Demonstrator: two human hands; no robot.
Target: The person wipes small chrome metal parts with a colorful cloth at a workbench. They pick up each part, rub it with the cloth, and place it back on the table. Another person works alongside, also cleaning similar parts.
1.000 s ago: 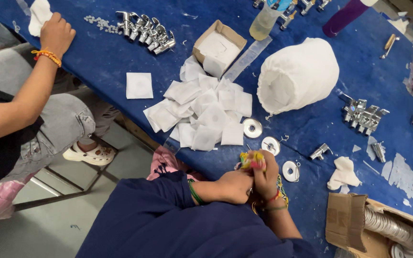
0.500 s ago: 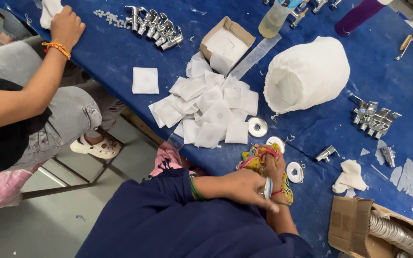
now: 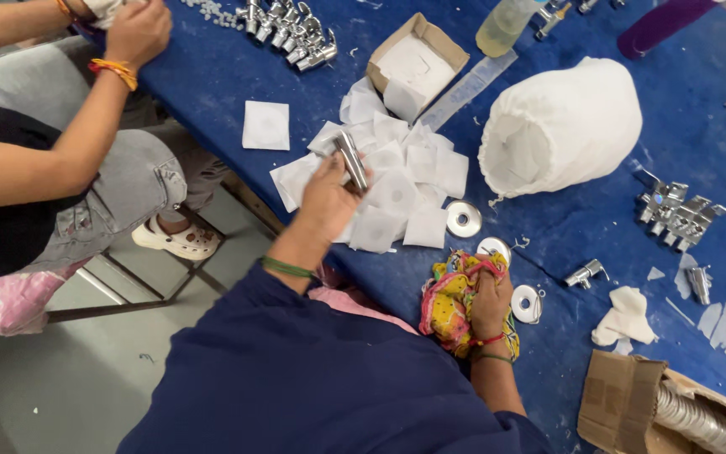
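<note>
Chrome fitting [image 3: 350, 160] held up over the heap of white paper squares [image 3: 397, 181] near the front edge of the blue surface [image 3: 212, 76], clasped in the left hand [image 3: 327, 197], grip closed narrow around its lower end. Multicoloured cloth [image 3: 449, 303] bunched in the right hand [image 3: 491, 303], grip tight on it, resting on the surface just beside two flat metal rings [image 3: 464, 219]. Beyond the squares, an open cardboard box [image 3: 418, 63] and a white cloth sack [image 3: 565, 126]. Row of chrome fittings [image 3: 291, 38] farther back. At far left, another person's hand [image 3: 138, 32] at the surface edge.
</note>
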